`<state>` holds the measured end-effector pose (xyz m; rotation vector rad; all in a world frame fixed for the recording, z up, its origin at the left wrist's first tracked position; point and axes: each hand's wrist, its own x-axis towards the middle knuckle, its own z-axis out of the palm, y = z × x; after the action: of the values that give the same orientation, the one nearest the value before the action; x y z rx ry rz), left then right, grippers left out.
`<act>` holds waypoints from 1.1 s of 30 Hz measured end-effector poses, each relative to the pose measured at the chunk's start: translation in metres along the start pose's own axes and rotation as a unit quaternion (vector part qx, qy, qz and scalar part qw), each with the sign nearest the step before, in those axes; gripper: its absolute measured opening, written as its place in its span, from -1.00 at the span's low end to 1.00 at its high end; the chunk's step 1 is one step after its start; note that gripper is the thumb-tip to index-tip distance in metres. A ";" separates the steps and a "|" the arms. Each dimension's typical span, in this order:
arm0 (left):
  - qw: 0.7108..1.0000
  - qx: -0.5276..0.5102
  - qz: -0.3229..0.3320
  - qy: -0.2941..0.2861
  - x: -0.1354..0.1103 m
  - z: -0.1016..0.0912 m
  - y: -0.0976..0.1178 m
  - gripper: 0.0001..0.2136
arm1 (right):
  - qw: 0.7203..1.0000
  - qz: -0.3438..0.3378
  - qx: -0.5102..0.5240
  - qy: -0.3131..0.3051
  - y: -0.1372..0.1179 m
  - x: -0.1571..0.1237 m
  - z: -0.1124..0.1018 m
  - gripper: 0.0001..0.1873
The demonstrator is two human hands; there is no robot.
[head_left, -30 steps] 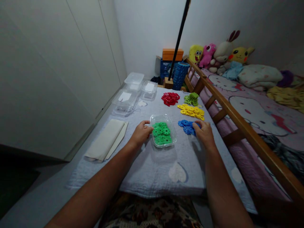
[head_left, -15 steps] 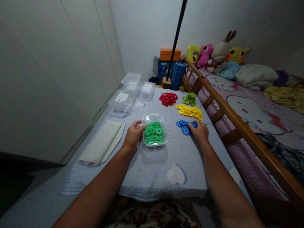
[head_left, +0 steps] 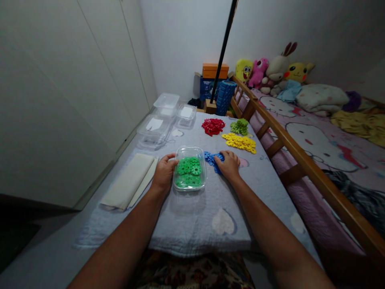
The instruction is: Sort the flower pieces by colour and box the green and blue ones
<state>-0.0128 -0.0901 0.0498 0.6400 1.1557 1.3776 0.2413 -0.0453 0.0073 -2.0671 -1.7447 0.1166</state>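
My left hand (head_left: pixel 164 171) grips the left side of a clear plastic container (head_left: pixel 190 151), thumb at the rim. Inside lie several green snowflake-shaped plastic discs (head_left: pixel 189 170). On the right, my right hand (head_left: pixel 229 163) is closed over a cluster of blue snowflake discs (head_left: pixel 213 159) just beside the container's right wall. Part of the blue cluster is hidden beneath the fingers. Farther back on the cloth rest piles of yellow discs (head_left: pixel 240 142), red discs (head_left: pixel 213 126) and light green discs (head_left: pixel 240 127).
Lidded clear containers (head_left: pixel 155 130) stand at the back left, near an open-topped one (head_left: pixel 166 103). A folded beige cloth (head_left: pixel 129 180) lies at the left. A wooden bed rail (head_left: pixel 288 156) borders the table's right side. A black pole (head_left: pixel 222 52) rises behind.
My right hand has moved left with the blue discs, from the table's right side to beside the container. My left hand and the container have shifted slightly left.
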 end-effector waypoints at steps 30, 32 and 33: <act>0.971 -0.034 -0.021 -0.237 -0.016 0.002 -0.009 -0.43 | 0.950 0.008 0.311 -0.023 -0.029 -0.042 -0.085 -0.51; 0.966 -0.020 -0.031 -0.254 -0.017 0.003 -0.009 -0.44 | 0.951 0.024 0.307 -0.004 -0.009 -0.040 -0.093 -0.48; 0.966 -0.015 -0.034 -0.255 -0.017 0.003 -0.009 -0.46 | 0.952 0.033 0.306 0.005 0.001 -0.039 -0.096 -0.46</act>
<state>-0.0035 -0.1070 0.0468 0.8645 0.7336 1.0812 0.2668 -0.1080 0.0855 -1.6550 -1.3952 0.5868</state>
